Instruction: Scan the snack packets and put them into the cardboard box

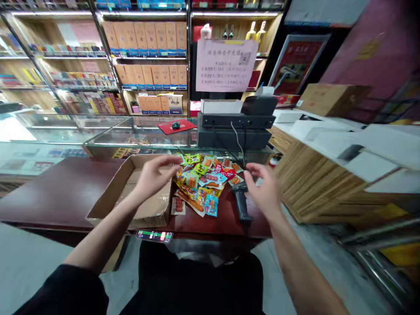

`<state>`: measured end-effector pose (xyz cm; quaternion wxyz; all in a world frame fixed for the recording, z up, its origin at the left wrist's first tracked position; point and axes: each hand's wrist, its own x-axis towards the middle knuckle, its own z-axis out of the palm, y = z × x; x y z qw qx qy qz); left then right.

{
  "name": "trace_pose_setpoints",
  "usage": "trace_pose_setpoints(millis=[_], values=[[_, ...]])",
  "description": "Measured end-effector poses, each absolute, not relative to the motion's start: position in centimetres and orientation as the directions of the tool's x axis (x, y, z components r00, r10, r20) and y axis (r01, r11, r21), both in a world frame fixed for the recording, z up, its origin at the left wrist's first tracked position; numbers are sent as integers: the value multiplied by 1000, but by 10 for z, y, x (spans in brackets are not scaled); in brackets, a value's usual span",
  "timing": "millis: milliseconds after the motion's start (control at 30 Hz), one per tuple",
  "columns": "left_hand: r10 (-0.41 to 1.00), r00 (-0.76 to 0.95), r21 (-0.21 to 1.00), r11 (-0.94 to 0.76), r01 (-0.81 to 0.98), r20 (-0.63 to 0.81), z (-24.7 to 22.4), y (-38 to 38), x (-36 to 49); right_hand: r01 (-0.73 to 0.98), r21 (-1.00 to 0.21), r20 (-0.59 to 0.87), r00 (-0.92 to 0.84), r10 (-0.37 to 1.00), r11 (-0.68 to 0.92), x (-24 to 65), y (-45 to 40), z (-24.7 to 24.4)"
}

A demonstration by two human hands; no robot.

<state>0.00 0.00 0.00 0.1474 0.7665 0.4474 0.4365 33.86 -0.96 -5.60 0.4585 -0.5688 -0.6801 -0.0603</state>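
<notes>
A heap of small packaged sausage snacks in bright wrappers lies on the dark red table. Over the right rim of a shallow cardboard box, my left hand hovers with its fingers apart and nothing in them. My right hand is held to the right of the heap, thumb and fingers spread, likewise holding nothing. A black barcode scanner stands beside it, partly covered by the hand. The inside of the box that shows, past my left arm, is plain brown cardboard.
At the table's front edge lies a phone with a lit screen. Behind the heap stand a glass counter, a red mouse pad and black register equipment. A wooden cabinet bounds the right side.
</notes>
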Motion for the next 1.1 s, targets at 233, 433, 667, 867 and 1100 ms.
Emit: trace_pose_setpoints(millis=[233,433,667,867,1100], values=[[830,528,487,-542,685,182,-68,26,35,947,-279,414,268,870,-159,339,-12,-144],[772,635,279,-610,741,1,-71,25,47,932,-196,231,347,909,-306,308,-19,-147],[673,739,122,-730,672,-42,-84,52,80,905,-236,118,388,914,-354,299,-14,-142],[584,810,112,-802,586,-52,-104,52,108,885,-301,93,398,913,-355,301,-13,-144],[604,793,180,-774,607,-77,-117,59,96,820,-524,50,300,953,-230,316,-7,-144]])
